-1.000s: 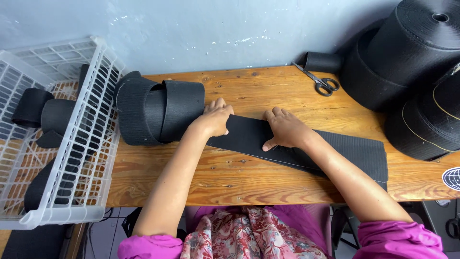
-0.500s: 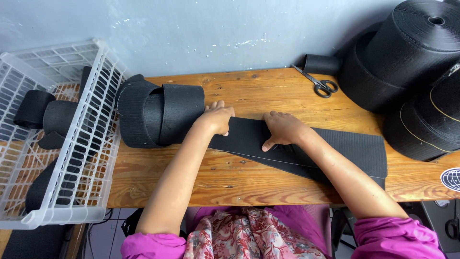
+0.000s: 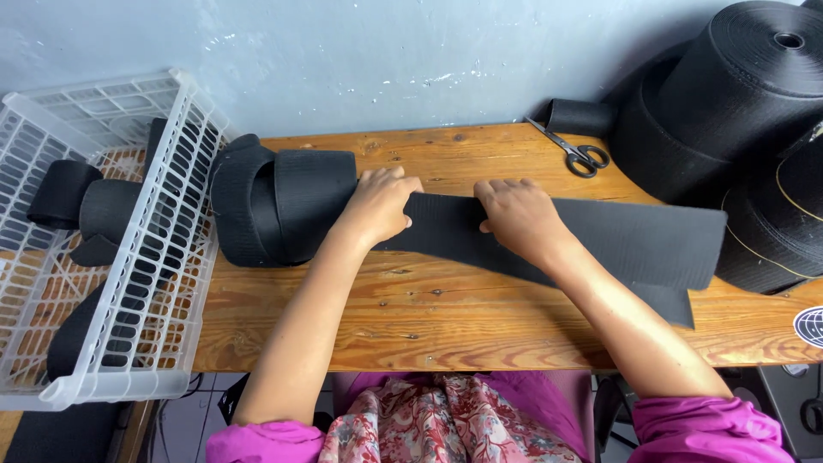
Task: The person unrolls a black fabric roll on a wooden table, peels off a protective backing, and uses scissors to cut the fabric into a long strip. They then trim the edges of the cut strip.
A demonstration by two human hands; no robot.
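Observation:
A wide strip of black webbing (image 3: 634, 244) lies flat across the wooden table (image 3: 411, 317), doubled over so a lower layer shows at its right end. My left hand (image 3: 381, 204) presses on the strip's left end, fingers curled over its far edge. My right hand (image 3: 514, 214) rests palm-down on the strip just to the right, fingers bent at the far edge. Just left of my left hand stand looped rolls of black webbing (image 3: 279, 206).
A white plastic basket (image 3: 129, 283) at the left holds several small black webbing rolls (image 3: 81, 206). Scissors (image 3: 579, 154) lie at the back of the table. Large black webbing spools (image 3: 729, 94) stand at the right, by a grey wall.
Both hands have stayed on the strip with only small shifts; the strip's right end has slid slightly.

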